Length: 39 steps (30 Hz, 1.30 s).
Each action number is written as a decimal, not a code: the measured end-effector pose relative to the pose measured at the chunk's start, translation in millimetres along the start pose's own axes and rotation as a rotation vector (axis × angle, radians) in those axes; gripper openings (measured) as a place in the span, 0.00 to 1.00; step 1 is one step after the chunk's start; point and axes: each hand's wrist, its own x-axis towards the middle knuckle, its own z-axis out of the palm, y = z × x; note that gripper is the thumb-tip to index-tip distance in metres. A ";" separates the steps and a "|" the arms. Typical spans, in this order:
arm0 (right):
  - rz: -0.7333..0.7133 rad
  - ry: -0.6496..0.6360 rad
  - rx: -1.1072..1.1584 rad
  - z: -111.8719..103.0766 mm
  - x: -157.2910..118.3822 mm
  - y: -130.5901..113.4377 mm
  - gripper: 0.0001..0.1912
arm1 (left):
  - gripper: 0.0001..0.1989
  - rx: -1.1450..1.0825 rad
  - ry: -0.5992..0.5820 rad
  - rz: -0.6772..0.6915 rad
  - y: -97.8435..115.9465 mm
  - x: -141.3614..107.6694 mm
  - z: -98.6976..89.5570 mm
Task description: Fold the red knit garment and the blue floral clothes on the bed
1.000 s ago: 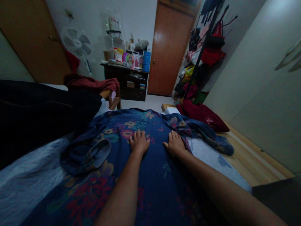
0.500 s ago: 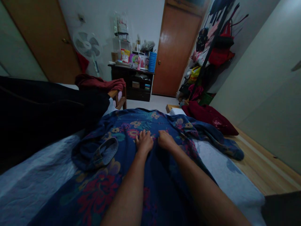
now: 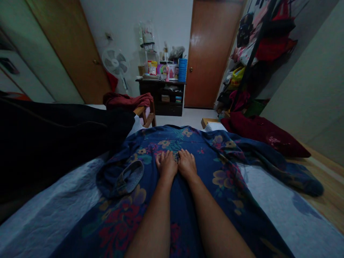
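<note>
A dark blue garment with a flower print (image 3: 225, 200) lies spread over the bed, its collar end away from me. My left hand (image 3: 167, 165) rests flat on the middle of it, fingers spread forward. Right beside it, my right hand (image 3: 187, 164) presses on the same cloth, fingers stretched out and slightly bent. The two hands nearly touch at the thumbs. The garment's left sleeve is folded inward, and its cuff opening (image 3: 131, 177) faces me. Its right sleeve (image 3: 290, 172) reaches out over the bed's right side.
A pale bed sheet (image 3: 271, 193) lies under the garment. Black cloth (image 3: 53, 143) is heaped at left, a dark red cushion (image 3: 266, 134) at right. Beyond the bed stand a wooden chair (image 3: 150, 111) with red cloth, a dark cabinet (image 3: 146, 95) and a white fan (image 3: 115, 63).
My right hand has gone from a closed shape to fingers stretched out on the cloth, closer to my left hand. The view has turned slightly left; the garment lies much as before.
</note>
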 end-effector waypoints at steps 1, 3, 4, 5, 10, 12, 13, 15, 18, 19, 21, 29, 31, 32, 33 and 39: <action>0.002 -0.002 -0.003 0.8 0.9 0.0 0.24 | 0.22 0.020 0.007 -0.014 -2.5 0.7 0.0; 0.003 -0.009 -0.009 1.9 2.1 0.2 0.24 | 0.23 0.052 0.013 -0.044 -7.1 2.2 -0.8; 0.003 -0.012 -0.012 2.0 2.3 0.2 0.24 | 0.23 0.063 0.015 -0.055 -9.0 2.6 -1.3; 0.001 -0.014 -0.014 1.8 2.3 0.2 0.24 | 0.24 0.072 0.019 -0.058 -10.4 2.6 -1.7; -0.014 -0.010 -0.024 -1.8 0.9 -1.3 0.24 | 0.24 0.137 0.021 -0.040 -11.6 -0.2 -1.3; -0.019 -0.012 -0.030 -2.7 0.7 -2.1 0.24 | 0.25 0.164 -0.007 -0.044 -11.3 -0.2 -1.1; -0.020 -0.014 -0.032 -2.8 0.7 -2.5 0.24 | 0.25 0.177 -0.026 -0.040 -11.7 0.2 -1.7; -0.011 -0.015 -0.031 -2.3 1.0 -4.0 0.24 | 0.25 0.198 -0.066 -0.006 -14.3 1.3 -5.5; -0.015 -0.017 0.001 -0.9 1.1 -8.8 0.23 | 0.25 0.220 -0.169 0.087 -24.3 0.8 -19.8; -0.042 -0.014 0.019 -0.5 0.8 -11.1 0.23 | 0.25 0.229 -0.212 0.109 -29.6 -0.7 -26.8; -0.135 -0.017 0.056 -0.2 -0.5 -15.9 0.23 | 0.26 0.263 -0.291 0.129 -43.4 -5.4 -42.5; -0.276 -0.055 0.075 -2.4 -6.2 -24.2 0.20 | 0.23 0.543 -0.179 0.148 -125.1 -29.3 -105.9; -0.282 -0.050 0.065 -2.5 -6.0 -24.0 0.19 | 0.26 0.585 -0.103 0.093 -135.0 -36.8 -120.0; -0.288 -0.048 0.061 -2.4 -5.8 -23.7 0.19 | 0.29 0.587 -0.097 0.059 -137.0 -41.4 -126.0; -0.293 -0.047 0.058 -2.2 -5.4 -23.5 0.20 | 0.32 0.582 -0.102 0.030 -137.7 -46.3 -130.9; -0.300 -0.062 0.054 1.5 -3.1 -21.9 0.20 | 0.44 0.507 -0.119 -0.121 -136.9 -66.1 -138.9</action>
